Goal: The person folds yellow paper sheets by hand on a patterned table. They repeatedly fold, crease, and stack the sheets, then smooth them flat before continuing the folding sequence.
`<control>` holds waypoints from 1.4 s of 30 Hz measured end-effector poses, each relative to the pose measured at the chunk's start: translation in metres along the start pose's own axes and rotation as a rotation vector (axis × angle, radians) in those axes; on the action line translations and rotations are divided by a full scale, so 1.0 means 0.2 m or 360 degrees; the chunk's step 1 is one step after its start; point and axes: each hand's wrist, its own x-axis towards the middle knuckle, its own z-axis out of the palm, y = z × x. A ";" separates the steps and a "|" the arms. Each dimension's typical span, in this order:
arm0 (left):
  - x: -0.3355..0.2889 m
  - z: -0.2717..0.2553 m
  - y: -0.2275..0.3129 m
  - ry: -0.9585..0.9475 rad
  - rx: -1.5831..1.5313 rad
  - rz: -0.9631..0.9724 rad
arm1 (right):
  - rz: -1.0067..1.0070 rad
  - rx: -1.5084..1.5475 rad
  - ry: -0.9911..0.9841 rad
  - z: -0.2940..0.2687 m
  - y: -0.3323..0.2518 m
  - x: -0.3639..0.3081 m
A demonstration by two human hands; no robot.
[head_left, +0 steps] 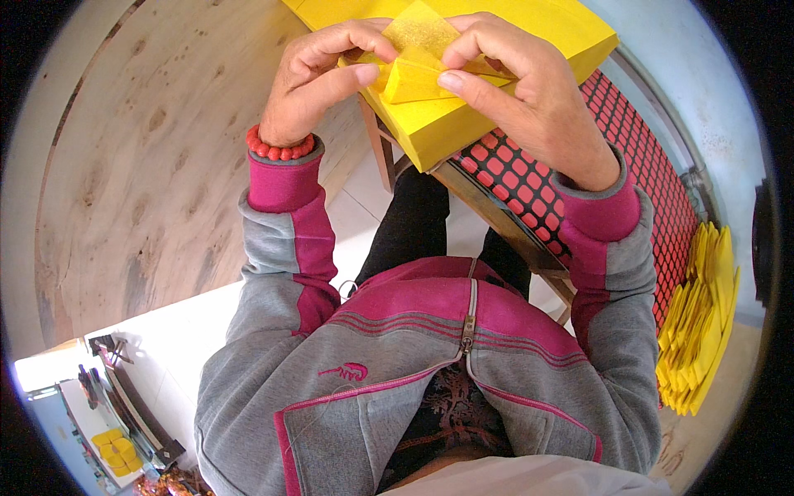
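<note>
My left hand [318, 78] and my right hand [521, 87] both pinch a partly folded yellow paper sheet [418, 58], held just above a thick stack of yellow paper [463, 124]. The sheet is creased into a triangular fold between my thumbs and fingers. A red bead bracelet [279, 150] circles my left wrist. Both forearms wear grey and magenta sleeves.
The paper stack rests on a wooden stool or frame [488, 207]. A red grid mat [628, 157] lies to the right. Several folded yellow papers [699, 322] are piled at the far right. A large round wooden board [141, 165] fills the left. White floor tiles [182, 331] show below.
</note>
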 end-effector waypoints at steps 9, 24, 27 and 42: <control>-0.01 0.02 -0.02 0.0053 0.0095 -0.0033 | 0.0258 0.0294 0.0067 -0.02 -0.03 -0.02; -0.01 0.03 -0.08 0.0416 0.0028 -0.0119 | -0.0119 -0.0198 -0.0045 -0.03 -0.03 0.00; -0.02 0.04 -0.05 0.0296 -0.0110 -0.0100 | -0.0057 -0.0146 -0.0017 -0.03 -0.01 -0.02; -0.03 0.02 -0.06 0.0357 -0.0002 -0.0210 | -0.0021 0.0163 0.0172 -0.02 -0.04 0.02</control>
